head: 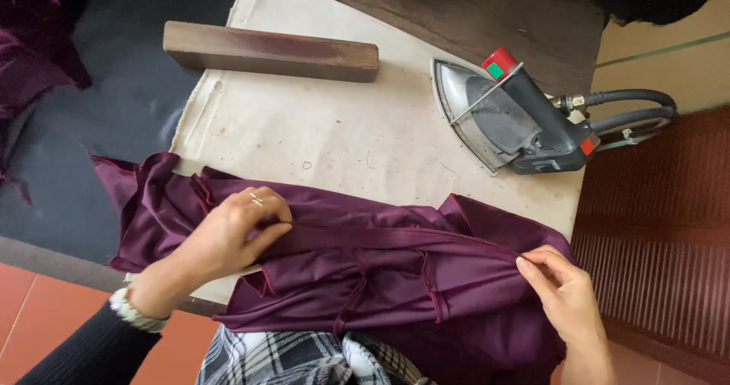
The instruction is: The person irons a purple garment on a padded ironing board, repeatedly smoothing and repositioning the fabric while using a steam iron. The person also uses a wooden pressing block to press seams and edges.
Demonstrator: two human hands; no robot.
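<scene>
While the maroon garment (357,267) is lying across the near edge of the cloth-covered tabletop (334,130), the left hand (228,237) is resting on its upper fold, fingers (266,202) curled and pinching the fabric. At the garment's right end, the right hand (566,294) is gripping the seam between thumb and fingertips. Behind them, a steam iron (509,115) is sitting near a wooden block (270,50), well apart from both hands.

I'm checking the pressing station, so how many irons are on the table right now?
1. The iron lies tipped on its side at the right of the pressing table, beyond the purple fabric. Others could be outside the view.
</scene>
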